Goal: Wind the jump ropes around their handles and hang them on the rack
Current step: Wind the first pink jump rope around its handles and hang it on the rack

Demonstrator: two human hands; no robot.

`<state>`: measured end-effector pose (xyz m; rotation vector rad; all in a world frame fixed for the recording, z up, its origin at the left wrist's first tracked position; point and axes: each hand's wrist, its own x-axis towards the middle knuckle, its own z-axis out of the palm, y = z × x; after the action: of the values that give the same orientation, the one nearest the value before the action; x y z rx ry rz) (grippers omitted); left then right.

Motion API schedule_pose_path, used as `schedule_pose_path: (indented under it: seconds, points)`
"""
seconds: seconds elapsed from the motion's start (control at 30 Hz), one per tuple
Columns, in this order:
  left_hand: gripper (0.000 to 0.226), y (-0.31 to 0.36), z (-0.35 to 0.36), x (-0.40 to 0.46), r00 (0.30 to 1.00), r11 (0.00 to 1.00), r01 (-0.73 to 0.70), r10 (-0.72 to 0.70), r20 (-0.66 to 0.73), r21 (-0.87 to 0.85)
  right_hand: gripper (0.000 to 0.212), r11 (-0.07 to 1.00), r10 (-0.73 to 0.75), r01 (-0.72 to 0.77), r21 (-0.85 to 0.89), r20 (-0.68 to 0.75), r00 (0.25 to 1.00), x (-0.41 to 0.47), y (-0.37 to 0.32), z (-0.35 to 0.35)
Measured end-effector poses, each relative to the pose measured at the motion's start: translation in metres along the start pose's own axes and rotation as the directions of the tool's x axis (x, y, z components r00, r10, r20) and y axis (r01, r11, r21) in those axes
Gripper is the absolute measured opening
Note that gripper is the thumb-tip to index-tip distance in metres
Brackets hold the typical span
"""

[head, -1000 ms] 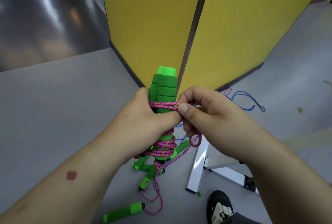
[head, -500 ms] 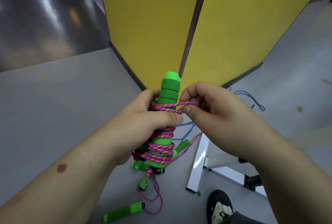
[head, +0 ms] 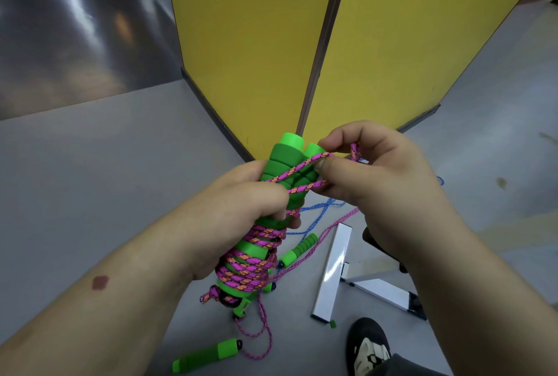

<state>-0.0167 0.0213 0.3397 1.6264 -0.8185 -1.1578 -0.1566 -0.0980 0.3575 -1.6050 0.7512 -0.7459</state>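
My left hand (head: pixel 241 218) grips a pair of green foam jump-rope handles (head: pixel 287 164) held upright side by side. Pink-and-orange braided rope (head: pixel 250 264) is coiled many times around their lower half. My right hand (head: pixel 371 176) pinches a loop of that rope (head: pixel 305 165) against the handles' upper part, its end sticking out past my fingers. On the floor below lie more green handles (head: pixel 208 356) with thin pink rope (head: pixel 265 336), and a blue rope (head: pixel 320 212).
Two tall yellow panels (head: pixel 256 43) stand right ahead, meeting at a dark post. White metal bars of a stand's base (head: pixel 332 273) lie on the grey floor at lower right. My shoe (head: pixel 367 348) is beside them.
The handles have tilted left and the bundle has risen. My right hand has lifted the rope loop higher and drawn it across the upper handles.
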Motion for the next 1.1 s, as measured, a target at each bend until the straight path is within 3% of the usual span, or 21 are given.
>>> schedule_pose_path:
  seconds: [0.1,0.17,0.23,0.37,0.47,0.67,0.8,0.97,1.1]
  points:
    - [0.064,-0.009,-0.001,0.003,0.998,0.998,-0.058,0.058,-0.040,-0.007,0.023,0.998,0.033,-0.033,0.054,0.006,0.999,0.000,-0.002,0.002]
    - [0.055,-0.009,0.002,0.000,0.994,0.989,-0.105,0.107,0.016,-0.108,0.023,0.997,0.041,-0.041,0.062,0.003,0.999,0.002,-0.003,0.002]
    - [0.047,-0.007,0.004,-0.002,0.987,0.983,-0.155,0.159,0.037,-0.101,0.019,0.998,0.039,-0.038,0.048,-0.009,0.999,0.002,-0.004,0.000]
    - [0.027,-0.005,0.003,0.000,0.986,0.983,-0.167,0.166,0.027,0.078,0.011,0.999,-0.015,0.016,-0.031,0.046,0.999,0.000,-0.005,-0.003]
    - [0.015,-0.006,0.006,-0.002,0.983,0.958,-0.181,0.176,0.041,0.221,0.011,1.000,-0.018,0.018,0.002,0.076,0.997,0.000,-0.005,-0.003]
    - [0.017,-0.006,0.010,-0.007,0.952,0.848,-0.264,0.306,-0.018,0.459,0.014,0.940,0.225,-0.248,0.234,0.118,0.967,0.002,-0.007,0.000]
    - [0.027,-0.009,0.009,-0.004,0.942,0.881,-0.297,0.334,-0.040,0.369,0.021,0.899,0.325,-0.331,0.288,0.072,0.943,0.006,-0.005,-0.001]
    - [0.020,-0.009,-0.002,0.003,0.917,0.920,-0.351,0.376,-0.135,0.176,0.024,0.899,0.268,-0.295,0.324,0.125,0.955,0.003,-0.009,0.000]
    - [0.024,-0.009,-0.007,0.003,0.925,0.917,-0.318,0.356,-0.134,0.239,0.022,0.923,0.170,-0.212,0.323,0.152,0.974,0.000,-0.010,0.000]
